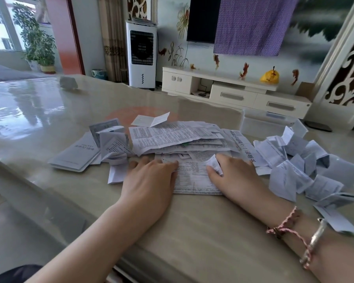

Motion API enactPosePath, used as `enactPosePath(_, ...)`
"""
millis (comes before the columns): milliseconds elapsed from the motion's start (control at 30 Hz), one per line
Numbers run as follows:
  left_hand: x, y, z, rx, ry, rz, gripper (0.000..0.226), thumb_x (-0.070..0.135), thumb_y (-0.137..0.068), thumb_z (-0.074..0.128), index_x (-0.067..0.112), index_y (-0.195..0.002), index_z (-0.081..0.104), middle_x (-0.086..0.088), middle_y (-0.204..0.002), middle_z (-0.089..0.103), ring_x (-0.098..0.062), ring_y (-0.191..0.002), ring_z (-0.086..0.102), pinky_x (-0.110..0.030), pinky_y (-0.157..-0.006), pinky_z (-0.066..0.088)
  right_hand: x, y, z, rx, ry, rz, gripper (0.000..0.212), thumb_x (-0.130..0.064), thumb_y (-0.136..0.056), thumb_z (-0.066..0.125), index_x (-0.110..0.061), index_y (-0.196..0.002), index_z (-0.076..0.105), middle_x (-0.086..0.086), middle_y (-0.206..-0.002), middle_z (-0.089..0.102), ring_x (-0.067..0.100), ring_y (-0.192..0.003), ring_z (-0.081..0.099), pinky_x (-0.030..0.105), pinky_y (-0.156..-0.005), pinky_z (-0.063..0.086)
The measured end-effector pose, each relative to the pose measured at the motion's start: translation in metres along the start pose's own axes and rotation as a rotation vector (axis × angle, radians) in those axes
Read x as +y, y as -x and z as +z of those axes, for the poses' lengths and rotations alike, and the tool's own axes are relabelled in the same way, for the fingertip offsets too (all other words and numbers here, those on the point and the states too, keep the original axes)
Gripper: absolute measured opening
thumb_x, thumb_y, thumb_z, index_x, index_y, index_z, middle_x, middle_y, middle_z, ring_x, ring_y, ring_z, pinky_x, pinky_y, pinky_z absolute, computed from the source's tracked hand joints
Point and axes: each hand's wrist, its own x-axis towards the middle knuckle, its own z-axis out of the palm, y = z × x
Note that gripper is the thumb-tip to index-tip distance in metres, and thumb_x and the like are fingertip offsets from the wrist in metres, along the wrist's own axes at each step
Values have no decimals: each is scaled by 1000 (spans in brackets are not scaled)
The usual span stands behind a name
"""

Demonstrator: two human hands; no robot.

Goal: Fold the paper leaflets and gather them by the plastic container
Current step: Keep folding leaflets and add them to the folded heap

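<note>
While hands (151,176) flank it, leaflet (192,178) seemingly flat

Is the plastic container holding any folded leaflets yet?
No: the plastic container looks empty, and the folded leaflets lie on the table beside it.

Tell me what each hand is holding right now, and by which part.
The left hand lies flat on the leaflet, gripping nothing. The right hand pinches its turned-up right edge.

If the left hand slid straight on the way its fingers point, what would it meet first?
Probably the stack of unfolded leaflets just beyond the left hand, which lies flat on the printed sheet; depth is hard to judge.
</note>
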Motion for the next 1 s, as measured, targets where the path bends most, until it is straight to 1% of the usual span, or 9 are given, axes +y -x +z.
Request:
enactPosePath(100, 2, 1, -1, 4, -71, -4, 38, 42, -101, 26, 41, -133, 45, 5, -120, 51, -23, -117, 39, -33, -98, 31, -1, 1, 1, 38, 37, -25, 24, -42, -97, 39, -18, -95, 37, -3, -84, 51, 25, -94, 56, 37, -86, 35)
enactPosePath(167, 1, 1, -1, 16, -87, 9, 37, 42, -100, 28, 40, -132, 47, 3, -117, 42, -24, -117, 34, -33, -98, 28, 0, 3, 2, 140, 80, -51, 34, -42, -94, 46, -16, -111, 34, -2, -98, 51, 23, -99, 54, 37, -82, 34)
enactPosePath(267, -1, -2, 0, -3, -42, 37, 35, 39, -100, 33, 37, -129, 52, 2, -112, 40, -24, -117, 34, -34, -99, 29, -4, 6, 1, 303, 59, -136, 46, -41, -81, 61, -18, -110, 35, 1, -109, 36, 23, -103, 42, 32, -78, 28)
enactPosePath(400, 2, -10, 0, 22, 48, 0, 28, 42, -96, 42, 32, -114, 61, 7, -113, 53, -21, -115, 42, -32, -96, 30, -23, 11, 4, 184, -64, -168, 42, -40, -82, 60, -23, -109, 33, -6, -106, 21, 20, -110, 33, 34, -87, 28)
enactPosePath(600, 7, -12, 4, 45, -9, 44, 26, 41, -97, 38, 29, -112, 56, 11, -118, 55, -19, -117, 42, -31, -95, 27, -15, 16, 0, 49, -217, -303, 14, -32, -87, 58, -28, -94, 46, -9, -96, 42, 14, -101, 43, 29, -84, 35)
enactPosePath(733, 4, -13, 6, 12, 86, 88, 25, 30, -98, 39, 29, -120, 50, 10, -125, 50, -17, -121, 41, -33, -100, 32, 1, 19, -10, -112, -333, -391, 30, -55, -80, 64, -33, -99, 56, -14, -99, 47, -1, -95, 45, 18, -84, 40)
enactPosePath(867, -1, -9, 5, -7, 206, 198, 33, 14, -93, 45, 33, -119, 53, 11, -113, 47, -16, -112, 42, -32, -92, 39, 11, 17, -18, -158, -289, -476, 34, -52, -81, 66, -33, -108, 60, -16, -104, 49, -2, -96, 49, 16, -84, 41)
enactPosePath(933, -6, -8, 5, 15, 241, 254, 24, 19, -93, 50, 32, -111, 59, 14, -103, 45, -15, -106, 44, -29, -88, 39, 13, 17, -19, -114, -235, -529, 30, -47, -84, 64, -32, -110, 62, -16, -102, 50, -1, -95, 50, 19, -84, 41)
enactPosePath(1000, -10, -6, 5, 9, 277, 305, 19, 40, -92, 52, 32, -105, 62, 17, -99, 43, -11, -105, 43, -25, -88, 37, 12, 17, -20, -84, -182, -557, 29, -42, -83, 58, -31, -109, 64, -17, -100, 52, -2, -94, 50, 21, -85, 41)
